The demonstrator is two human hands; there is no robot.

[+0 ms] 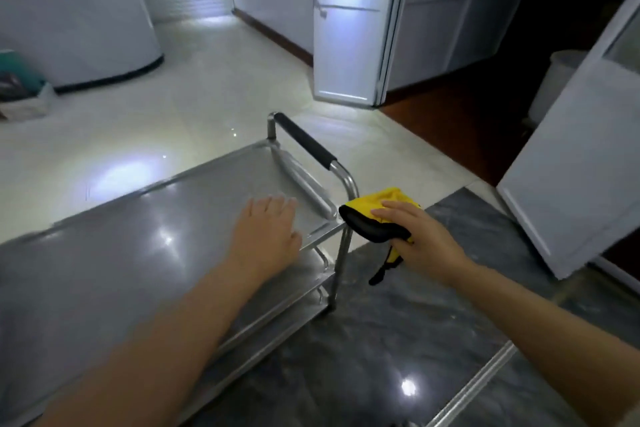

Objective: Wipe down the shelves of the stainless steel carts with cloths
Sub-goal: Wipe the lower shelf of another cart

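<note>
Steel cart (104,253): one | yellow cloth (384,204): one, clutched by right hand (419,239) | left hand (266,232): flat on top shelf

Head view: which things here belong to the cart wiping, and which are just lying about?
Job:
stainless steel cart
yellow cloth, held in right hand
left hand, flat on top shelf

Lying about:
white bin
basket
open white door
</note>
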